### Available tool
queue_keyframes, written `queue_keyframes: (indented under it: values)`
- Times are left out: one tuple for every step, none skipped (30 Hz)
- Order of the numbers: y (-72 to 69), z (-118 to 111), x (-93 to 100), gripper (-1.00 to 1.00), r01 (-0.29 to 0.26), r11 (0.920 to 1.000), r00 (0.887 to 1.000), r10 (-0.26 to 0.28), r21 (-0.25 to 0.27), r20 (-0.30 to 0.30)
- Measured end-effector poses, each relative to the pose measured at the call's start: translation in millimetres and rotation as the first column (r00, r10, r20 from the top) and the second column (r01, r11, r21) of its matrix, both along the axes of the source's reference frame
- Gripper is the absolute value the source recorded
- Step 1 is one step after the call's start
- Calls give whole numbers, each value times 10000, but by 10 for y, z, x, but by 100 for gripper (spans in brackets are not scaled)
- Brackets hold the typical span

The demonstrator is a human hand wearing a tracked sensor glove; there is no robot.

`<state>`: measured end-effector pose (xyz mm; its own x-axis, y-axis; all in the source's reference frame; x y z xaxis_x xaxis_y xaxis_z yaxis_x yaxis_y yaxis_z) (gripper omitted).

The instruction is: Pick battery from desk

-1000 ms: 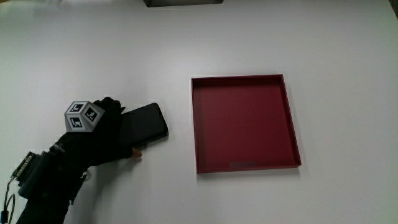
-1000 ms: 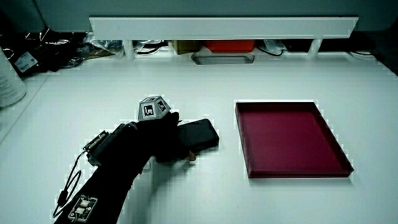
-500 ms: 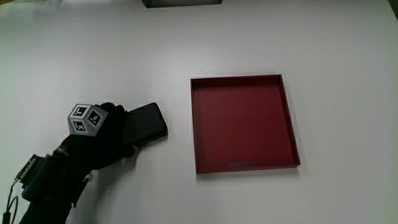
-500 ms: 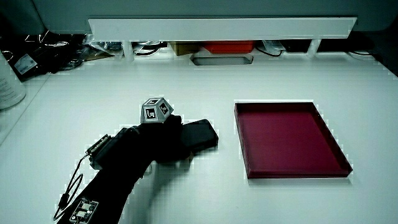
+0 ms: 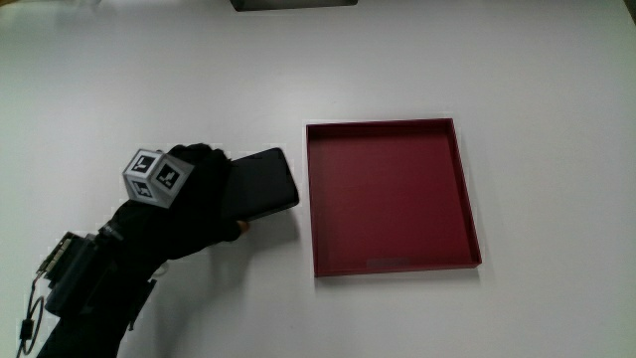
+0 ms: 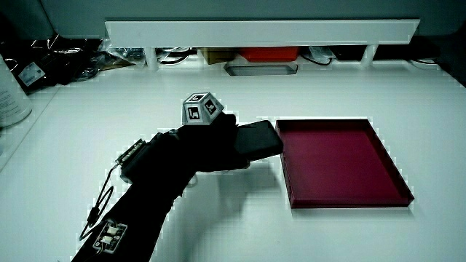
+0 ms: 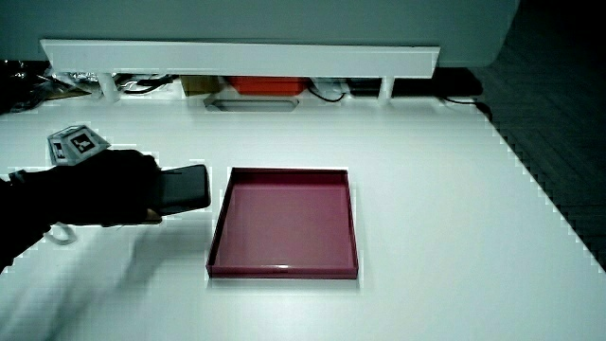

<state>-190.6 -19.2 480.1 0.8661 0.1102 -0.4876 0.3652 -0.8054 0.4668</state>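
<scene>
The hand [image 5: 194, 194] clamps the flat black battery [image 5: 260, 185] by one end, free end jutting toward the red tray [image 5: 472, 214], apparently lifted off the desk [image 5: 447, 60].

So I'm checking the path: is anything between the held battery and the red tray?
Nothing visible. The hand grips the flat black battery, beside the empty red square tray, with only bare white table between.

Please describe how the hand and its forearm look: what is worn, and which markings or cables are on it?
The hand wears a black glove. On its back sits a small white-grey cube with black square patterns. The forearm is covered in black too; a small metal-looking module and thin dark cables are attached near the wrist.
</scene>
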Motion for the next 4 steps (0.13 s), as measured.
queue_keyframes:
  values:
    - [-18,-50,66,100,-96,9998,9992,102,173,-378]
    - [-31,12,108,100,29,9998,9957,-13,178,-921]
    - [-43,-7,178,100,-2,9999,9936,18,148,-1132]
    - [-53,27,241,100,137,9999,9875,-133,17,-1568]
